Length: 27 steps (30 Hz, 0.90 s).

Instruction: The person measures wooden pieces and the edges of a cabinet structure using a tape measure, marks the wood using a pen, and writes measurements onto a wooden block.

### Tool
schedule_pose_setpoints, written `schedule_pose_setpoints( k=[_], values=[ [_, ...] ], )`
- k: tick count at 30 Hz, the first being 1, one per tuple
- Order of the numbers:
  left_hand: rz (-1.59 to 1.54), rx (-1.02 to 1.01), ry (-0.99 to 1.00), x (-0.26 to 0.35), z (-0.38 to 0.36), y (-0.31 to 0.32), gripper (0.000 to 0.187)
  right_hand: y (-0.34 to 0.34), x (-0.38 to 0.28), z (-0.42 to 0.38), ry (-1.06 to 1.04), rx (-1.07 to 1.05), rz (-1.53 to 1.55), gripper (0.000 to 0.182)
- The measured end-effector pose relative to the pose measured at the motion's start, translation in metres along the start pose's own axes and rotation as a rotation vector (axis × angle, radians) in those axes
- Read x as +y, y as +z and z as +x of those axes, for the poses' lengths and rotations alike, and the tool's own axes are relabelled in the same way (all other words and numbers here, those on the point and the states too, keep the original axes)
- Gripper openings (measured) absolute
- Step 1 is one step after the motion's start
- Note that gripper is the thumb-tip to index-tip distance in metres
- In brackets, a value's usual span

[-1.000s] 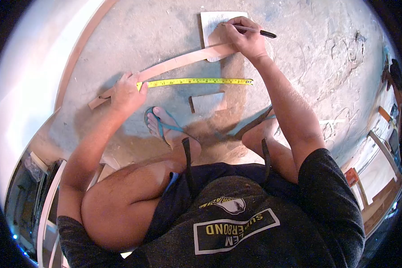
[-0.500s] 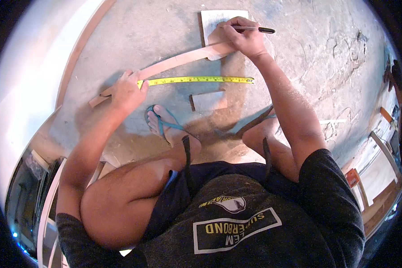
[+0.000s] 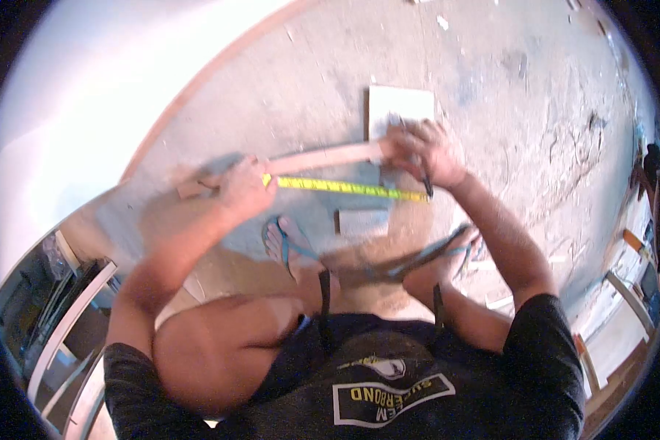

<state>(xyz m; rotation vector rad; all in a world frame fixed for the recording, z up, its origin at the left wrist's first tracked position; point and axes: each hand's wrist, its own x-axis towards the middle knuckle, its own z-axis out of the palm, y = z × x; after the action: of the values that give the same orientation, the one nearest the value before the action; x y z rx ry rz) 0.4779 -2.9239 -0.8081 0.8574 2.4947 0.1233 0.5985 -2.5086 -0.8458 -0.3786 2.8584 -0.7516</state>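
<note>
My left hand (image 3: 248, 189) is closed round a curved wooden strip (image 3: 323, 158) and the body end of a tape measure, whose case is mostly hidden by the hand. The yellow tape blade (image 3: 345, 188) runs out to the right, below the strip. A dark pen (image 3: 427, 180) sticks down from my right hand (image 3: 427, 152), which is closed and slightly blurred at the strip's right end. Just beyond that hand lies a white sheet or pad (image 3: 400, 104) with faint marks.
A small rectangular offcut (image 3: 363, 221) rests on the concrete floor (image 3: 491, 88) between my sandalled feet. At lower left stands a wooden frame (image 3: 66, 330). More timber pieces (image 3: 629, 302) lie along the right edge, and a pale wall (image 3: 110, 88) rises at upper left.
My right hand has left the writing pose over the paper, with the pen now pointing down near the tape's end. The view has shifted, so everything sits lower in it.
</note>
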Motion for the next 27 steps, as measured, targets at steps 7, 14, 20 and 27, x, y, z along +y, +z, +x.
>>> schedule_pose_setpoints(
  k=[7, 14, 20, 27],
  values=[
    [-0.04, -0.292, -0.069, 0.011, 0.005, -0.033, 0.037, -0.006, -0.017, 0.009, 0.008, 0.121, 0.056, 0.039],
    [-0.148, -0.684, -0.001, 0.022, -0.009, -0.029, 0.037, -0.017, -0.024, 0.013, 0.049, 0.158, 0.121, 0.038],
    [-0.187, -0.713, 0.127, 0.017, -0.014, -0.031, 0.037, -0.01, -0.028, 0.013, 0.076, 0.215, 0.183, 0.037],
    [-0.218, -0.671, 0.18, 0.007, -0.007, -0.022, 0.033, -0.004, -0.042, 0.01, 0.141, 0.194, 0.076, 0.035]
  ],
)
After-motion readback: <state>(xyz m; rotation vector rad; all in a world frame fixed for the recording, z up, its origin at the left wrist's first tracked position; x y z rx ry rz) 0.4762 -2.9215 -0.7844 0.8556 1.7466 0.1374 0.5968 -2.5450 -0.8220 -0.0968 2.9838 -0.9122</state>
